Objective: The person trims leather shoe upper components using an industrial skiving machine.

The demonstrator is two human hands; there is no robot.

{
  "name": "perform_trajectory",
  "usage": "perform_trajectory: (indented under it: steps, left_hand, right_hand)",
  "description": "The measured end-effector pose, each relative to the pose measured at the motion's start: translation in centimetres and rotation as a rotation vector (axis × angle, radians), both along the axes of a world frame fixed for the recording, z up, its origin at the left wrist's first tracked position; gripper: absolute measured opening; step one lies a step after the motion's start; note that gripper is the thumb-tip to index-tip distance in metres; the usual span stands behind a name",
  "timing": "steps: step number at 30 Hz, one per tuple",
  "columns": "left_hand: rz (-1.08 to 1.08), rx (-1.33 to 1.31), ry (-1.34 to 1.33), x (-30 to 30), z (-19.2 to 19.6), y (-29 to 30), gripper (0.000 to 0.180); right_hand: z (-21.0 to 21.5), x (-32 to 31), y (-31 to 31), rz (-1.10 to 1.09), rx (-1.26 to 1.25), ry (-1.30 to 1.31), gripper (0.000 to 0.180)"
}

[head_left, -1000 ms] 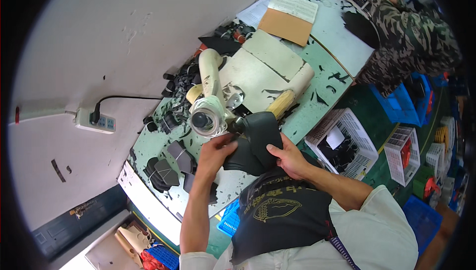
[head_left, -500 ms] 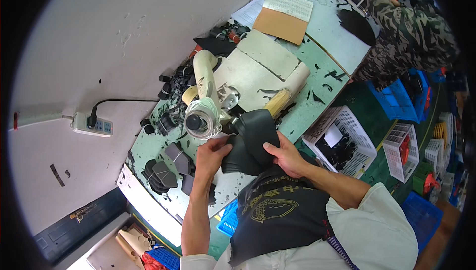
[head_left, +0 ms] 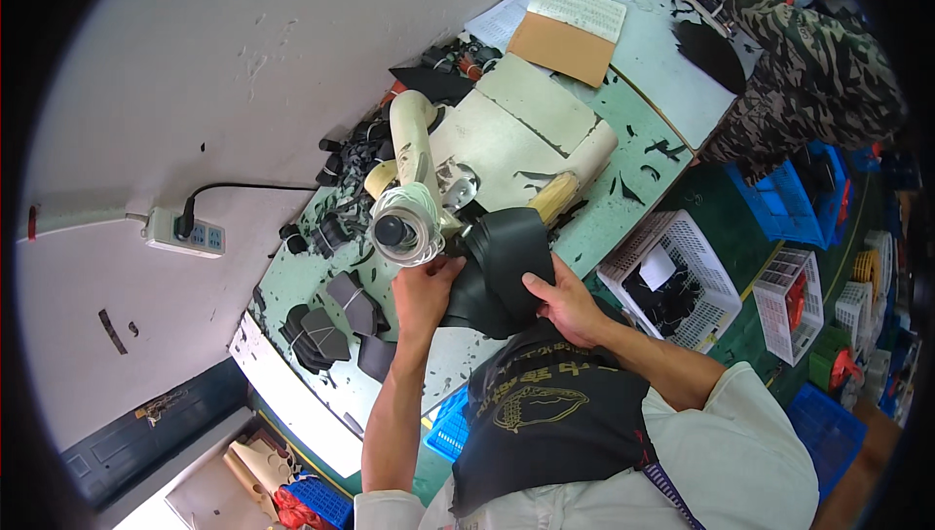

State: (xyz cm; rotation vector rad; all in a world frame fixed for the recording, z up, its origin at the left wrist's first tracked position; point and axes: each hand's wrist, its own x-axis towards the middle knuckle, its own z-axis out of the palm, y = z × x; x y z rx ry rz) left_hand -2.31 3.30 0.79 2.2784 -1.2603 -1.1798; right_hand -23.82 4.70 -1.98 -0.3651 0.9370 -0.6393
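Observation:
A fanned stack of smooth black leather-like pieces (head_left: 508,262) is at the front of a cream-coloured bench machine (head_left: 526,106). My right hand (head_left: 573,308) is closed on the right edge of the stack, its thumb on top and its other fingers partly hidden underneath. At the left edge my left hand (head_left: 419,294) pinches the pieces, close below the machine's round head wrapped in white cord (head_left: 404,228). The stack hides the machine's working point.
Tied bundles of dark cut pieces (head_left: 317,335) lie left on the pale green table (head_left: 614,155), among black scraps. A power strip (head_left: 185,233) is on the wall. White crates (head_left: 721,291) stand right on the floor. A co-worker in camouflage clothing (head_left: 818,72) works at far right.
My left hand has moved slightly forward and inward along the stack, under the machine's head. The stack has turned a little; my right hand keeps its grip. The whole view has shifted slightly.

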Motion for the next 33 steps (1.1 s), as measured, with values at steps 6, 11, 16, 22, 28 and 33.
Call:
perform_trajectory:
  steps: [6,11,16,22,28,33]
  left_hand:
    - [0.165,-0.063,0.232,2.2,-2.8,2.8,0.029]
    - [0.092,-0.038,0.007,-0.5,-0.6,0.0,0.027]
    - [0.274,-0.112,0.475,1.4,-1.7,3.0,0.028]
    - [0.065,0.015,0.039,0.1,-1.8,0.7,0.034]
    - [0.237,-0.156,0.237,0.9,-2.6,2.6,0.020]
    - [0.322,-0.157,0.371,-0.8,-2.5,2.3,0.025]
  right_hand:
    - [0.6,0.4,-0.2,0.041,-0.021,0.018,0.043]
    - [0.4,-0.3,-0.7,-0.011,-0.045,-0.032,0.044]
    - [0.5,0.0,-0.5,0.012,-0.062,0.017,0.045]
    - [0.0,-0.1,-0.4,-0.029,-0.074,-0.009,0.048]
    - [0.1,0.0,-0.2,-0.023,-0.076,0.004,0.048]
    - [-0.3,-0.5,-0.3,-0.028,-0.090,0.032,0.047]
